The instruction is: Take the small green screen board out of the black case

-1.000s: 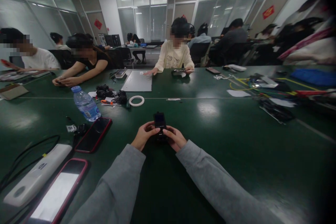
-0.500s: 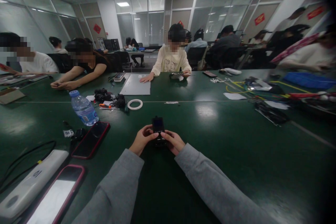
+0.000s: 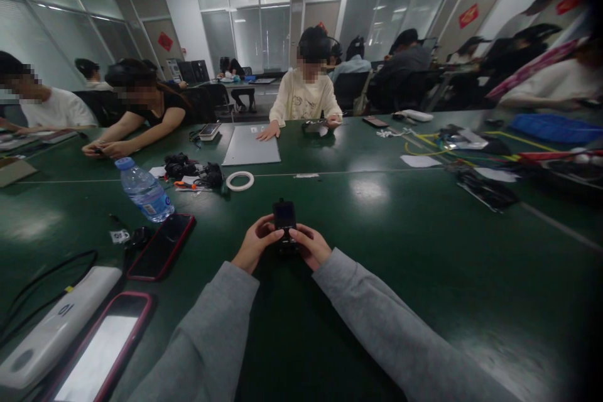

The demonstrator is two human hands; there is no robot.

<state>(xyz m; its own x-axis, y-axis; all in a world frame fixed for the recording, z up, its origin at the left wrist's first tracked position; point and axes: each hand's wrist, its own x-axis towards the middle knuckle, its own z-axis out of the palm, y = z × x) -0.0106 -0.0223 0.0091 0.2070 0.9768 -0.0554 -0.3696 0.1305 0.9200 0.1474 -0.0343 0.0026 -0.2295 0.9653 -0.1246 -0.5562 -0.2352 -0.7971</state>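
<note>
A small black handheld device [image 3: 285, 217] with a dark screen and a row of buttons stands out in front of me, low over the green table [image 3: 391, 213]. My left hand [image 3: 257, 242] grips its left side, the thumb lying on the front below the screen. From the other side my right hand [image 3: 313, 244] holds it too, its thumb also on the front near the buttons. Both hands are closed on the device, and the fingers behind it are partly hidden. The screen shows nothing I can read.
At left lie a water bottle [image 3: 146, 191], a red-edged phone [image 3: 162, 245], a pink-cased phone [image 3: 101, 352] and a white device [image 3: 59, 326]. Ahead are a tape roll [image 3: 240, 181], black cables [image 3: 195, 169] and a grey board [image 3: 252, 146]. A person [image 3: 306, 91] sits opposite.
The camera view has tilted slightly down, so the room has shifted up a little. Both hands keep the same hold on the device.
</note>
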